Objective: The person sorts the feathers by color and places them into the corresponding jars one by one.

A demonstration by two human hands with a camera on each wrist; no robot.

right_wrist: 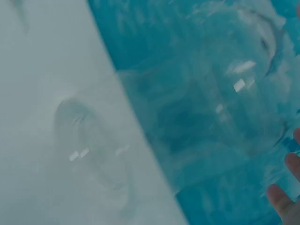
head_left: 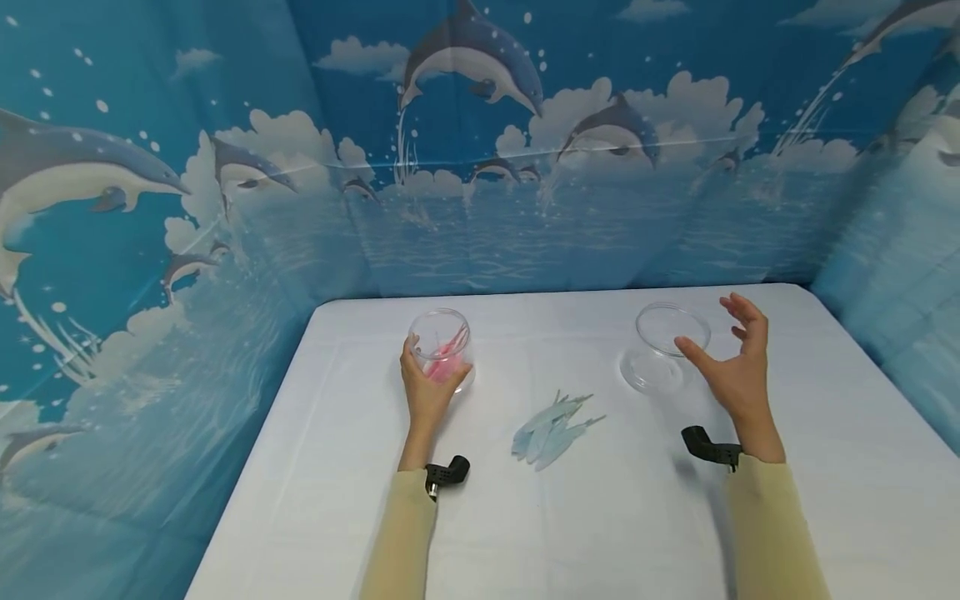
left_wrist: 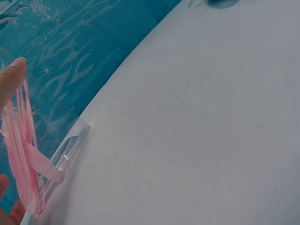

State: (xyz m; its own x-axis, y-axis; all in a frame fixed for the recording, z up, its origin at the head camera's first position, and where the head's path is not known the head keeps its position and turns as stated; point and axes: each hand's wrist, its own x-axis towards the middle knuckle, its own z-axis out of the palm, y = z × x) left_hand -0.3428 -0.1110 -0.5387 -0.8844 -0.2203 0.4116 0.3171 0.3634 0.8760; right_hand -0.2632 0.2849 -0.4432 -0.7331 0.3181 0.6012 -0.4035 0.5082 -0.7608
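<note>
My left hand point(head_left: 431, 392) grips a clear jar point(head_left: 440, 317) standing at the table's back left, fingers on one side and thumb on the other. Pink feathers point(head_left: 450, 358) with thin stems stand inside that jar. In the left wrist view, the pink feathers point(left_wrist: 21, 154) show through the clear wall between thumb and fingers. On the right, my right hand point(head_left: 738, 375) is spread beside a second clear jar point(head_left: 651, 371), its thumb overlapping the rim in the head view. Fingertips point(right_wrist: 281, 199) appear apart from this jar point(right_wrist: 187, 122) in the right wrist view.
Several pale blue feathers point(head_left: 551, 429) lie in a loose bunch mid-table, between the two jars. A white cloth covers the table point(head_left: 480, 533). Blue dolphin-printed curtains point(head_left: 465, 225) hang behind it and at both sides. Each wrist wears a black camera mount point(head_left: 447, 473).
</note>
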